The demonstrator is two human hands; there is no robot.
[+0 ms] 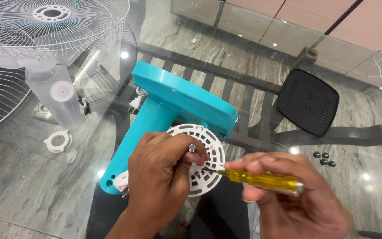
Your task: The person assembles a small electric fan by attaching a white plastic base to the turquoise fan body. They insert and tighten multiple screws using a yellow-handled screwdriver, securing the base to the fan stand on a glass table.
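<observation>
**Fan body on glass table, screwdriver at vented disc**

Glass table: clear top, stone floor and dark frame visible through it. Smooth surface; judged slippery for hard plastic parts.

Wire guards: two white fan grilles, upper left, one resting over the other. Clear blade lies below them, against the guards.

Fan body: teal plastic, broad base uppermost, neck running down-left toward the wearer. Lies on its side near table centre. Judged rigid, moderately light, glossy, so likely to slide or roll on glass unless pinned. Best hold looks to be around the neck or at the disc end.

Black cover: square, vented, right of the body, well apart.

Disc: white, round, slotted, at the body's near end. Thin ribs; judged brittle under prying.

Left hand: closed over the disc end, fingers wrapped at a short metal shaft, steadying it.

Right hand: closed around a yellow screwdriver, tip touching the disc face.

White ring: loose, left of the neck.

Black caps: four small ones, clustered right, below the cover.
</observation>
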